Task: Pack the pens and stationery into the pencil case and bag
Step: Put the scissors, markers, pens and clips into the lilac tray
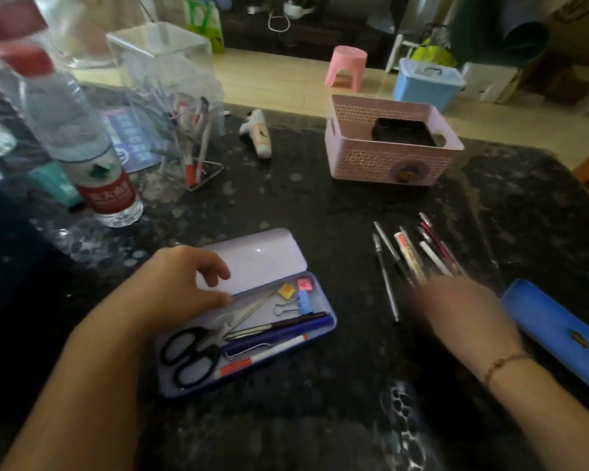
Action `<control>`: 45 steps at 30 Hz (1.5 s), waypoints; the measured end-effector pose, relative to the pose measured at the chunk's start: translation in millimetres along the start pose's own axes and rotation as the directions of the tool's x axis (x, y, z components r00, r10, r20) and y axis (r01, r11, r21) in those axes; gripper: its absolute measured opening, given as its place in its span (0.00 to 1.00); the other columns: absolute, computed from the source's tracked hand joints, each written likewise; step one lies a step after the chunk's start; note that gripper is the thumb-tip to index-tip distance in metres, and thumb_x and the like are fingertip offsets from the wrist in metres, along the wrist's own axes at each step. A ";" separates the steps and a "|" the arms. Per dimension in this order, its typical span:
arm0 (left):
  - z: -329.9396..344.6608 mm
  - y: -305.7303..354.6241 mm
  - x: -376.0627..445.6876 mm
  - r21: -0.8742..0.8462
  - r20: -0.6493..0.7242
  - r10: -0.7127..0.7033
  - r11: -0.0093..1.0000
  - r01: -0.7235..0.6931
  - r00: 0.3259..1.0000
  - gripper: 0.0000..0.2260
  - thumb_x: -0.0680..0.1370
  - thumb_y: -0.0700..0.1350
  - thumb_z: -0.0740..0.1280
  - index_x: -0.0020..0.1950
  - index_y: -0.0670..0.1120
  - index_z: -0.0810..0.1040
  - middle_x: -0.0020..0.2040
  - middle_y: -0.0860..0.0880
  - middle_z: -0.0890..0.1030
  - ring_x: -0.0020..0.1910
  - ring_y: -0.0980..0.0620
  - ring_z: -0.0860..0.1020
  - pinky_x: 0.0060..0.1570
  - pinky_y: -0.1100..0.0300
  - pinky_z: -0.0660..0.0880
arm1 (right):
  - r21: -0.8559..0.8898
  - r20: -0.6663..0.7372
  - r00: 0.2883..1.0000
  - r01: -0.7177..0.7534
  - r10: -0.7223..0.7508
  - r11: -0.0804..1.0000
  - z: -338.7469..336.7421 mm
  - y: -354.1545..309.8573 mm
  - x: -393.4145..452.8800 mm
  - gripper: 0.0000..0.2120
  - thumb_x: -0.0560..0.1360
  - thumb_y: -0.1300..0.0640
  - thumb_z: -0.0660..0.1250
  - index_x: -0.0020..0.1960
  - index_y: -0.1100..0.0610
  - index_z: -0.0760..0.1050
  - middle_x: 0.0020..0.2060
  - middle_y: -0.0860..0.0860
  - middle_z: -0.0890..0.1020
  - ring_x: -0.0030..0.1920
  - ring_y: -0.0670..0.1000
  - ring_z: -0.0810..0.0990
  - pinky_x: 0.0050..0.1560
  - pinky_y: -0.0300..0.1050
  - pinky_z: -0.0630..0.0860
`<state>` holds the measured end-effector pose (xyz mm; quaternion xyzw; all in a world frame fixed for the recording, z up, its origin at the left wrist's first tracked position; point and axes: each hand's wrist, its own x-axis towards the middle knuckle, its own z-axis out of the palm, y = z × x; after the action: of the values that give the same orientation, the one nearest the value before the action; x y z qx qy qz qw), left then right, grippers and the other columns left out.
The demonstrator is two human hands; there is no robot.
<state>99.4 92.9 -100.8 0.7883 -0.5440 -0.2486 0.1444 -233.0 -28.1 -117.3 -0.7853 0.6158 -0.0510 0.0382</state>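
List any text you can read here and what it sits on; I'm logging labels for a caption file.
Nothing reads clearly.
Water bottle: white characters on the red label band, too blurred to read.
Blue leaflet behind the bottle: white print, too blurred.
White pen in the loose pile: red markings, too small.
Tube: a small dark figure, no legible words.
Pink eraser in the pencil case: a mark, unreadable.

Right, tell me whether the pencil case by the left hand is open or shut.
Open. The pencil case has its lid swung back flat on the table, and the scissors, binder clip and pens inside are exposed. The left hand rests on its rim.
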 end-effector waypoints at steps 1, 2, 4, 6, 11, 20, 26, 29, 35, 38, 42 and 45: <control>-0.6 -0.2 -1.2 0.004 0.029 0.013 1.000 -0.013 0.999 0.11 0.66 0.52 0.77 0.46 0.59 0.80 0.42 0.59 0.80 0.36 0.63 0.76 0.35 0.73 0.67 | 0.015 -0.014 1.000 0.012 -0.012 1.000 -0.5 0.8 1.1 0.05 0.73 0.57 0.68 0.47 0.57 0.80 0.38 0.53 0.78 0.38 0.53 0.75 0.42 0.45 0.73; -0.3 0.6 -2.3 0.004 0.065 0.023 1.000 -0.023 0.998 0.13 0.66 0.51 0.77 0.47 0.59 0.79 0.43 0.59 0.80 0.37 0.62 0.76 0.36 0.72 0.68 | 0.039 -0.034 0.999 0.012 -0.010 0.999 -2.9 1.6 1.7 0.04 0.73 0.58 0.69 0.45 0.59 0.81 0.35 0.53 0.78 0.35 0.54 0.74 0.40 0.44 0.72; 2.1 1.5 -3.7 0.024 0.130 0.030 0.999 -0.033 0.991 0.15 0.65 0.51 0.78 0.49 0.57 0.79 0.43 0.59 0.79 0.38 0.61 0.76 0.38 0.69 0.71 | 0.091 -0.098 0.995 -0.003 0.012 0.996 -9.6 4.0 2.9 0.05 0.72 0.60 0.70 0.44 0.62 0.82 0.32 0.56 0.78 0.33 0.57 0.75 0.38 0.45 0.72; 7.0 0.8 -2.5 0.065 0.160 0.050 0.996 -0.061 0.986 0.17 0.64 0.49 0.78 0.50 0.56 0.79 0.44 0.57 0.79 0.41 0.60 0.76 0.40 0.66 0.73 | 0.109 -0.165 0.986 0.017 0.002 0.994 -18.4 3.3 1.8 0.08 0.72 0.61 0.71 0.49 0.64 0.82 0.35 0.60 0.80 0.37 0.61 0.79 0.42 0.51 0.75; 13.5 0.6 -0.3 0.009 0.183 0.061 0.998 -0.063 0.981 0.18 0.64 0.48 0.78 0.51 0.55 0.77 0.45 0.55 0.78 0.42 0.57 0.75 0.38 0.65 0.71 | 0.197 -0.236 0.947 0.268 -0.220 0.943 -32.6 -37.3 -5.0 0.10 0.71 0.67 0.70 0.51 0.61 0.82 0.43 0.58 0.81 0.43 0.57 0.77 0.48 0.41 0.68; -15.7 -25.2 -11.7 -0.074 0.031 -0.053 0.996 0.055 0.998 0.13 0.72 0.35 0.67 0.43 0.54 0.81 0.43 0.55 0.81 0.35 0.61 0.75 0.32 0.73 0.67 | 0.277 -0.147 0.714 0.694 -0.685 0.664 17.7 -123.2 -19.1 0.08 0.72 0.66 0.68 0.50 0.59 0.79 0.47 0.50 0.75 0.40 0.46 0.76 0.46 0.37 0.77; -12.6 -21.4 -8.7 -0.124 0.049 -0.039 0.991 0.045 0.998 0.03 0.73 0.44 0.72 0.43 0.53 0.82 0.43 0.56 0.81 0.37 0.62 0.76 0.33 0.71 0.68 | 0.324 -0.141 0.700 0.701 -0.700 0.635 35.7 -144.9 -14.6 0.09 0.73 0.65 0.68 0.52 0.59 0.79 0.47 0.51 0.77 0.42 0.49 0.78 0.45 0.44 0.80; -11.5 -19.1 -10.0 -0.120 0.107 -0.015 0.992 0.027 0.994 0.06 0.70 0.48 0.75 0.45 0.53 0.82 0.43 0.56 0.81 0.38 0.60 0.77 0.35 0.68 0.70 | 0.375 -0.142 0.693 0.698 -0.707 0.610 37.6 -146.7 -16.0 0.09 0.73 0.64 0.69 0.52 0.58 0.79 0.49 0.51 0.78 0.46 0.48 0.78 0.51 0.43 0.79; -9.8 -14.2 -10.2 -0.084 0.186 -0.032 0.995 0.048 0.982 0.10 0.68 0.48 0.77 0.46 0.55 0.80 0.43 0.55 0.81 0.35 0.59 0.77 0.33 0.67 0.71 | 0.338 -0.194 0.688 0.716 -0.699 0.611 41.2 -143.9 -16.6 0.08 0.74 0.66 0.68 0.51 0.60 0.80 0.49 0.52 0.79 0.47 0.49 0.79 0.51 0.43 0.78; -8.5 -11.6 -10.6 -0.063 0.202 -0.037 0.997 0.051 0.979 0.12 0.66 0.49 0.78 0.47 0.54 0.81 0.42 0.55 0.81 0.34 0.60 0.77 0.32 0.67 0.71 | 0.223 -0.223 0.700 0.714 -0.678 0.663 37.4 -141.1 -17.2 0.06 0.73 0.61 0.69 0.50 0.57 0.82 0.45 0.51 0.79 0.44 0.50 0.76 0.41 0.47 0.78; -5.1 -8.2 -8.8 -0.039 0.185 -0.050 0.998 0.059 0.981 0.12 0.66 0.50 0.78 0.46 0.53 0.81 0.42 0.55 0.80 0.39 0.58 0.78 0.35 0.64 0.72 | 0.164 -0.144 0.634 0.772 -0.760 0.614 29.3 -138.6 -25.4 0.10 0.75 0.48 0.65 0.47 0.51 0.82 0.40 0.47 0.80 0.41 0.48 0.73 0.40 0.46 0.73; -2.2 -5.7 -6.0 -0.016 0.165 -0.056 0.998 0.060 0.985 0.10 0.66 0.50 0.78 0.44 0.53 0.81 0.41 0.55 0.80 0.40 0.57 0.78 0.36 0.63 0.74 | 0.094 -0.031 0.586 0.808 -0.810 0.582 30.5 -142.6 -32.8 0.17 0.77 0.41 0.57 0.53 0.47 0.81 0.41 0.45 0.78 0.42 0.48 0.71 0.41 0.46 0.69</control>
<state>103.4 100.4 -100.4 0.7790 -0.5284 -0.3225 0.0998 -99.5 37.7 -131.1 -0.9769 0.1876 -0.0868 0.0536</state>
